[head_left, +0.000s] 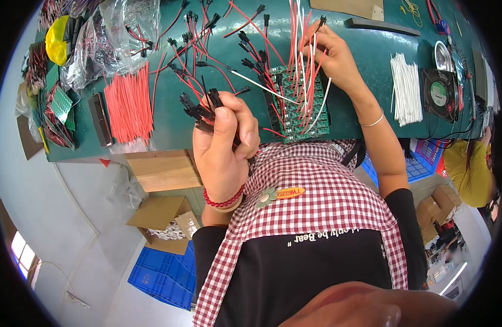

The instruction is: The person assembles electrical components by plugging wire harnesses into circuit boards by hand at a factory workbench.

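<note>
Red and white wires [303, 65] are already fitted to part of the board [300, 103]; the right hand [330, 54] pinches one, the left hand [224, 136] grips spare connectors [199, 109].

We saw a dark green worktop [164, 117] carrying a green circuit board panel [303, 117] threaded with red and white wires [305, 65]. The connectors [199, 109] were black, on red leads. A bundle of cut red wires [128, 106] lay to the left, a bundle of white wires [406, 87] to the right. The apron [316, 185] was checked red and white over a black shirt [294, 272]. A red bead bracelet [222, 201] showed, a yellow bag [56, 41], blue crates [164, 275] and brown cardboard boxes [161, 169].
</note>
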{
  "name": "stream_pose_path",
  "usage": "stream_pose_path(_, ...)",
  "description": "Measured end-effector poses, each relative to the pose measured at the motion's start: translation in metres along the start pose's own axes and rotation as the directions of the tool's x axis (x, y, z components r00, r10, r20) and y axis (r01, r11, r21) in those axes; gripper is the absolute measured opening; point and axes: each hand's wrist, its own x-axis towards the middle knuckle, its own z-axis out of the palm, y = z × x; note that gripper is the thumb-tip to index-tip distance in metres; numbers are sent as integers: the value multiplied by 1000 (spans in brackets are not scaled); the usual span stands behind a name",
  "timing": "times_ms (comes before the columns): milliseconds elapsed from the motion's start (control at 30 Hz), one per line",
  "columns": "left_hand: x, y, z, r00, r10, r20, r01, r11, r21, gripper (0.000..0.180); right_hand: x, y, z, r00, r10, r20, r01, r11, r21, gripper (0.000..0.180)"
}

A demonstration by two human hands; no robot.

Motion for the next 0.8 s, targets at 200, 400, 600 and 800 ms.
stream_pose_path(200, -1, 2, -2, 1000, 2, -11, -2, 1000, -2, 17, 0, 5, 0, 1000, -23, -6, 23, 997, -73, 10)
stream_pose_path(400, 0, 1, -4, 1000, 11, -9, -11, 1000, -4, 17, 0, 6, 0, 1000, -16, 6, 16, 999, -45, 13)
stream_pose_path(600, 1, -1, -5, 1000, 15, -8, -15, 1000, -9, 16, 2, 4, -2, 1000, -20, 17, 21, 996, -91, 12)
stream_pose_path(800, 1, -2, -8, 1000, -13, -24, 13, 999, -29, 16, 2, 10, -1, 997, -72, 8, 73, 993, -97, 11)
